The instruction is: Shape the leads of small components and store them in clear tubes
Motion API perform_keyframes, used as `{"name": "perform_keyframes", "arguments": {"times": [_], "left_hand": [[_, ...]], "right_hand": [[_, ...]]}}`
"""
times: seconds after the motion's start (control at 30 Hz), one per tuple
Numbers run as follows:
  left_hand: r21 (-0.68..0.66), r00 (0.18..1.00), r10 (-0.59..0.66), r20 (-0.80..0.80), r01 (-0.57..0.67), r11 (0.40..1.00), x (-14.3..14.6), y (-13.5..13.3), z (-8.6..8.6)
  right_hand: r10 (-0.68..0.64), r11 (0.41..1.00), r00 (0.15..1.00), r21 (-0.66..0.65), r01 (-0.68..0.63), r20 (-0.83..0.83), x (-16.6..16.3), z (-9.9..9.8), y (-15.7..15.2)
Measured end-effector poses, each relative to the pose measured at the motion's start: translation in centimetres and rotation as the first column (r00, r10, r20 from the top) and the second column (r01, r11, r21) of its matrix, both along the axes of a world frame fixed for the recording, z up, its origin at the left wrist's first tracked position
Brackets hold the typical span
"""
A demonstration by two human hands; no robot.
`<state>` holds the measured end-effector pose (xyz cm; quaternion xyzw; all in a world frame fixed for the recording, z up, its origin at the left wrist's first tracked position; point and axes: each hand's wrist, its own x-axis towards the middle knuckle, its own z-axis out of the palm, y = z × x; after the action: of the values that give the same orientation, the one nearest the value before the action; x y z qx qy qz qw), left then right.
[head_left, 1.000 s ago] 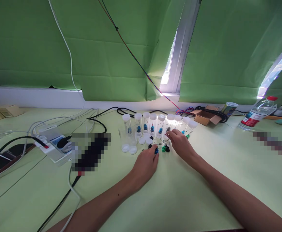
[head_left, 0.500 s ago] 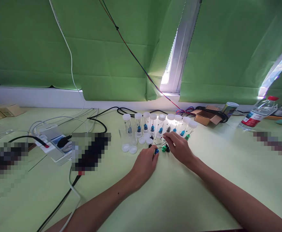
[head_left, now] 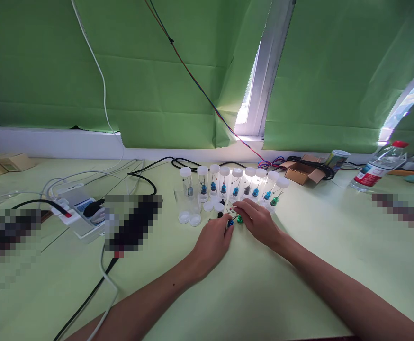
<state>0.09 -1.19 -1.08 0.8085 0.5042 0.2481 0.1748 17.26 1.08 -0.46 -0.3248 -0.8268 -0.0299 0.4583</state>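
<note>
A row of several clear vials with white caps [head_left: 235,182] stands on the pale green table [head_left: 249,289], most holding a small blue or green bead on a wire. My left hand [head_left: 212,244] lies on the table in front of them, its fingertips curled at a small blue bead [head_left: 230,222]. My right hand [head_left: 258,220] rests beside it with fingers bent over a green bead [head_left: 239,219] and thin wires. What those fingers pinch is too small to make out. Loose white caps [head_left: 190,218] and an uncapped vial [head_left: 184,201] sit to the left.
A white power strip [head_left: 77,208] with black and white cables lies at left. A cardboard box [head_left: 301,173], a can [head_left: 337,160] and a plastic bottle [head_left: 377,171] stand at the right rear. Green blinds [head_left: 157,71] hang behind the table.
My right hand has drawn back from the vial row toward me and to the left, and now covers the black bead that showed earlier. My left hand has barely moved.
</note>
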Motion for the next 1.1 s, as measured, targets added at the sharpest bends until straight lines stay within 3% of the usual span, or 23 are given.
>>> {"name": "perform_keyframes", "arguments": {"times": [1.1], "left_hand": [[0.022, 0.998, -0.023, -0.062, 0.024, 0.999, 0.13, -0.02, 0.13]], "right_hand": [[0.021, 0.999, 0.999, -0.029, -0.02, 0.036, -0.07, 0.2, -0.11]]}}
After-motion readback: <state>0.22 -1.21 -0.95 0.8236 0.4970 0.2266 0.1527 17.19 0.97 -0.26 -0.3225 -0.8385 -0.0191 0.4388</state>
